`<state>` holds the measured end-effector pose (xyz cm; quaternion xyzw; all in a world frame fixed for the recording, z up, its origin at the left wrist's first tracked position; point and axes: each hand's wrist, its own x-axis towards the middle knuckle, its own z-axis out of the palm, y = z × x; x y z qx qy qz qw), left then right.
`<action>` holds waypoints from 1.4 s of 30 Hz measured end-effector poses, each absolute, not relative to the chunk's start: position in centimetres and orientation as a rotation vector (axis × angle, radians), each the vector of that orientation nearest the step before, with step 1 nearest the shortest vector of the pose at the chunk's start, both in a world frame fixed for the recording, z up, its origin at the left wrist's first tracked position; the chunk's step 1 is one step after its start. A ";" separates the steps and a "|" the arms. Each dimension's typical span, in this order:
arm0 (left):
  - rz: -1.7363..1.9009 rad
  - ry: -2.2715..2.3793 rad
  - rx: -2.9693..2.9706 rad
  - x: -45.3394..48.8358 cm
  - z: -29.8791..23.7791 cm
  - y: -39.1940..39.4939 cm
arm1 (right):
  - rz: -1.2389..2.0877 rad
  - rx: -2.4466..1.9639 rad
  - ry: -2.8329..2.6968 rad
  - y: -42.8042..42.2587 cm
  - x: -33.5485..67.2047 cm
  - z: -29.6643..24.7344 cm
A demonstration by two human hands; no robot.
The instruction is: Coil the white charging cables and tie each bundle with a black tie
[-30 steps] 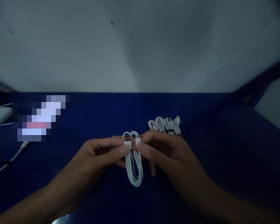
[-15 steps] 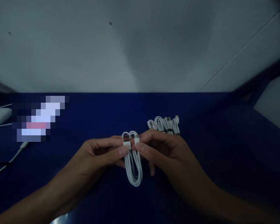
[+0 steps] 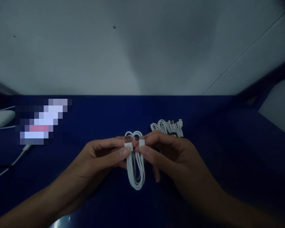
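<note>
The left hand [image 3: 97,158] pinches the USB-A plug [image 3: 128,147], the right hand [image 3: 173,155] the smaller plug [image 3: 142,142], of a coiled white cable [image 3: 136,183] between them. Probably light and flexible, it grips best at its plugs. The grip's far side is hidden; bundled cables [image 3: 163,126] beyond the right hand show partly.

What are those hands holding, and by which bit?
A coiled white USB cable, held by its ends: the left fingers pinch its USB-A plug, the right fingers its narrower plug.
</note>
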<state>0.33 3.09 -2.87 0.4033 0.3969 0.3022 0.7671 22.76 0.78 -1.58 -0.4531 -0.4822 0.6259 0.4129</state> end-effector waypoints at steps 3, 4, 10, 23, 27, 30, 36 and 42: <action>0.663 0.844 0.859 -0.1 -3.1 3.0 | 1.598 -1.116 -1.194 0.7 22.8 -1.5; 0.662 0.835 0.849 -0.2 -3.3 3.0 | 1.613 -1.104 -1.182 0.7 22.8 -1.5; 0.635 0.730 0.822 -0.4 -3.4 3.0 | 1.691 -1.065 -1.153 0.5 22.9 -1.5; 0.659 0.806 0.882 0.1 -2.3 2.9 | 1.504 -1.115 -1.304 0.4 22.9 -1.2; 0.665 0.786 0.869 0.1 -2.0 3.0 | 1.506 -1.114 -1.365 0.3 22.8 -1.1; 0.652 0.799 0.896 0.1 -1.9 3.0 | 1.493 -1.124 -1.426 0.1 22.9 -1.2; 0.673 0.799 0.939 0.1 -2.4 2.8 | 1.494 -1.112 -1.462 0.3 23.2 -1.5; 0.713 0.872 0.948 0.3 -2.5 2.9 | 1.548 -1.082 -1.436 0.4 23.1 -1.7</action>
